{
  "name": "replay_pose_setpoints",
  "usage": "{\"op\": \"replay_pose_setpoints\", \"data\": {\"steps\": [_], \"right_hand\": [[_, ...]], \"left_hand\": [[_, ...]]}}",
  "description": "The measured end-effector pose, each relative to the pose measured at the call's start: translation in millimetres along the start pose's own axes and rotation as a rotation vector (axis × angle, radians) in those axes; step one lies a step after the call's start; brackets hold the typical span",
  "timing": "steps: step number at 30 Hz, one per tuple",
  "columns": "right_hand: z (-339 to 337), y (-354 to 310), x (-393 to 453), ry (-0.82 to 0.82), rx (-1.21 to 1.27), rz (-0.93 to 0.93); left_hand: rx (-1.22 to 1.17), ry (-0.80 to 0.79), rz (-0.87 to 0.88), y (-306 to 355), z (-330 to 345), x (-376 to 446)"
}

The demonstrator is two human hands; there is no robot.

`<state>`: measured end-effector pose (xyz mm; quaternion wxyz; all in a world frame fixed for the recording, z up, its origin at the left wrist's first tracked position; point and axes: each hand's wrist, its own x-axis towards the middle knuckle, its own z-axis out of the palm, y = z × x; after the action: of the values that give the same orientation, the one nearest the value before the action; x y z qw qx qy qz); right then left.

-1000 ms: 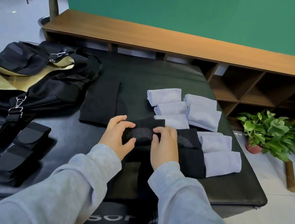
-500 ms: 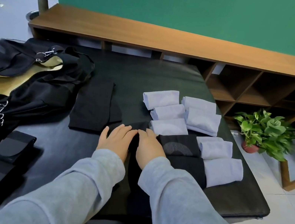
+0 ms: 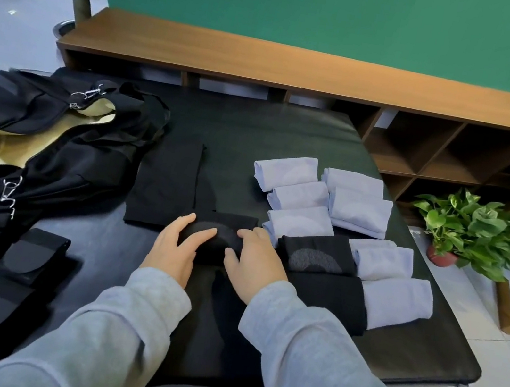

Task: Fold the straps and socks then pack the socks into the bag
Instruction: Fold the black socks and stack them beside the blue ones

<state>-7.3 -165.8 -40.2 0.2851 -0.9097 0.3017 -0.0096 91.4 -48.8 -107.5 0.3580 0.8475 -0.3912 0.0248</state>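
We hold a black sock [image 3: 217, 237] between both hands: left hand [image 3: 175, 249] curled round its left end, right hand [image 3: 253, 265] gripping its right end, apparently to set the fold. It lies beside folded black socks [image 3: 317, 257] and pale rolled socks [image 3: 356, 207]. Open bag [image 3: 53, 139] waits far left. Black padded table [image 3: 258, 126]; wooden shelving [image 3: 334, 75], green wall [image 3: 344, 15].
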Motion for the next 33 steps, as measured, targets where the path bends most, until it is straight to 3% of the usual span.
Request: {"op": "replay_pose_setpoints", "data": {"steps": [4,11,16,20,28,33], "right_hand": [[0.6,-1.7,-4.7,0.143,-0.079,0.013],[34.3,1.0,-4.7,0.408,-0.421,-0.048],[57.2,11.5,-16.8,0.421,-0.393,-0.129],[68.9,22.0,-25.1,0.362,-0.353,-0.284],[70.9,23.8,-20.8,0.342,-0.336,-0.234],[72.1,26.2,-22.3,0.405,-0.316,-0.259]], "left_hand": [[-0.033,-0.054,0.147,-2.4,0.9,-4.1],[0.042,-0.071,0.119,1.9,-2.0,1.5],[0.173,0.113,-0.123,-4.8,-4.7,2.1],[0.248,0.073,-0.171,-8.3,0.6,3.8],[0.365,-0.03,-0.314,-0.2,-2.6,8.8],[0.319,0.027,-0.322,-4.2,-7.9,-1.6]]}}
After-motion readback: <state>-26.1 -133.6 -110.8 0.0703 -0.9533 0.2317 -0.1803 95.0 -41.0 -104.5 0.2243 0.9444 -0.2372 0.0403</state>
